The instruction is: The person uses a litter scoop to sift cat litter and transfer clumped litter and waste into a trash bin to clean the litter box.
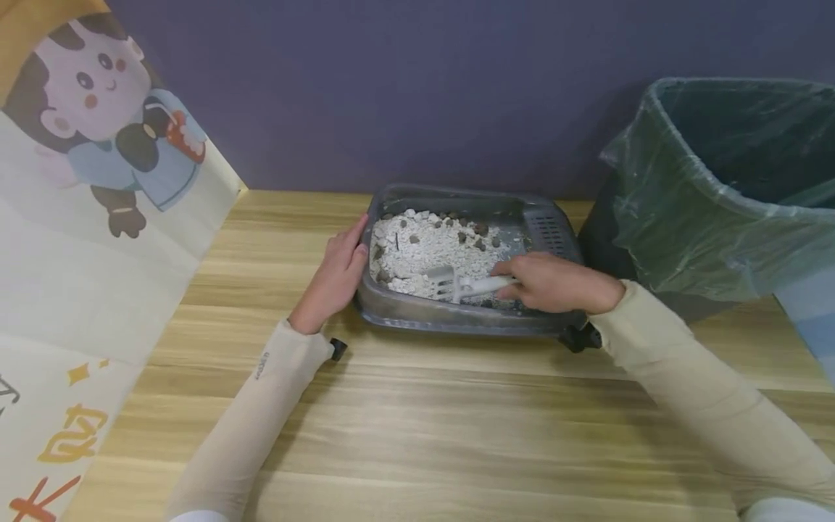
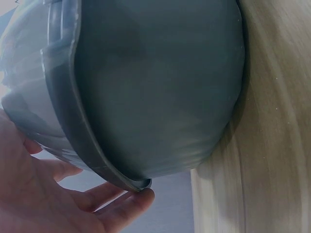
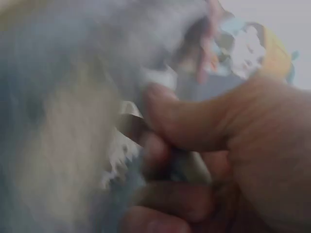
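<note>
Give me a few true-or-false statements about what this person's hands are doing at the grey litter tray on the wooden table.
1. The right hand grips a white slotted plastic scoop inside the grey plastic litter tray. True.
2. The left hand holds the scoop. False: it rests with straight fingers against the tray's left wall.
3. The white litter has dark lumps scattered in it. True.
4. The bin lined with a green plastic bag stands left of the tray. False: it stands to the right.
5. The tray sits on a pale wooden table. True.
</note>
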